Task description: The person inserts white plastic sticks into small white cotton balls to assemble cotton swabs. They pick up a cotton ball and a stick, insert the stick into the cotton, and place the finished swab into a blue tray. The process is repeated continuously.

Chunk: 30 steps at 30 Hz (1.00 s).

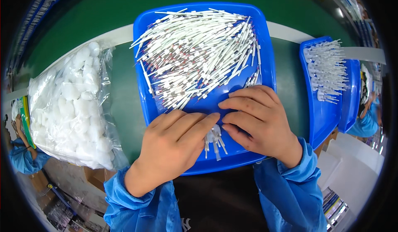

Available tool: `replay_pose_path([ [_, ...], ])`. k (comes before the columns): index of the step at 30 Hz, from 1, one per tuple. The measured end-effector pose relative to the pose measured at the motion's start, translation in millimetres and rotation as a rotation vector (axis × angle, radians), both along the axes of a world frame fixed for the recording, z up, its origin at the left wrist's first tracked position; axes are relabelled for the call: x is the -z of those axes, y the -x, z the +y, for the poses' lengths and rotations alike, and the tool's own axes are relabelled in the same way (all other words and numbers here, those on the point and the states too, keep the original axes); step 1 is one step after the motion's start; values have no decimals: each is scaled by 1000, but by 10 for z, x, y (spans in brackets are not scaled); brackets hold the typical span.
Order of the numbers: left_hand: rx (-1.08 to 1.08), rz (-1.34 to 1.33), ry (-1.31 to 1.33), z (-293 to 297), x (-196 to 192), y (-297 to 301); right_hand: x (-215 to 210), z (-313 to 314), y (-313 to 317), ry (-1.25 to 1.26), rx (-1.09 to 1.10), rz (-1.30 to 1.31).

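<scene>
Over the near part of a blue tray (272, 72), my two hands meet almost fingertip to fingertip. My left hand (172, 143) is closed, fingers bent and pressed together. My right hand (263, 122) is curled too, thumb and fingertips drawn together. Whatever lies between the fingertips is hidden or too small to name. Just below them, a small bunch of clear, thin tube-like pieces (214, 141) pokes out near the tray's front edge. Beyond my hands, a large heap of thin white sticks (199, 51) with dark and reddish parts fills much of the tray.
Left of the tray stands a clear plastic bag (72, 107) full of white pieces. A second blue tray (317, 122) at right holds rows of translucent, slender pieces (326, 70). The work surface (124, 95) is green. People in blue sleeves (27, 157) appear at both sides.
</scene>
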<state>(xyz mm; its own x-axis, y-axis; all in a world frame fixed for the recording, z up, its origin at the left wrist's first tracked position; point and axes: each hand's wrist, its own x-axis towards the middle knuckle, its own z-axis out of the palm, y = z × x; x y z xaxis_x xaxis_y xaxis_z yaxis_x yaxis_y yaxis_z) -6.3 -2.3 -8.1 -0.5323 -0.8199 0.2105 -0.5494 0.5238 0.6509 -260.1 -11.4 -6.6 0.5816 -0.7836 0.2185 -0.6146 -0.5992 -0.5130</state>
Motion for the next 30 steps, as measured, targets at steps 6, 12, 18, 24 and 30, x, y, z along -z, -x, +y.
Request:
replay_pose_path([
  [6, -115, -84, 22, 63, -26, -69, -60, 54, 27, -29, -5, 34],
  [12, -86, -97, -39, 129, -73, -50, -50, 37, -48, -39, -28, 2],
  [18, -30, -89, -10, 105, -1, -88, -94, 106, 41, -63, -8, 5],
  [24, 34, -26, -105, 98, -89, -52, -29, 142, 23, -63, -62, 4],
  [30, 76, -10, -110, 25, -28, 31, 5, 77, 80, -64, -150, -26],
])
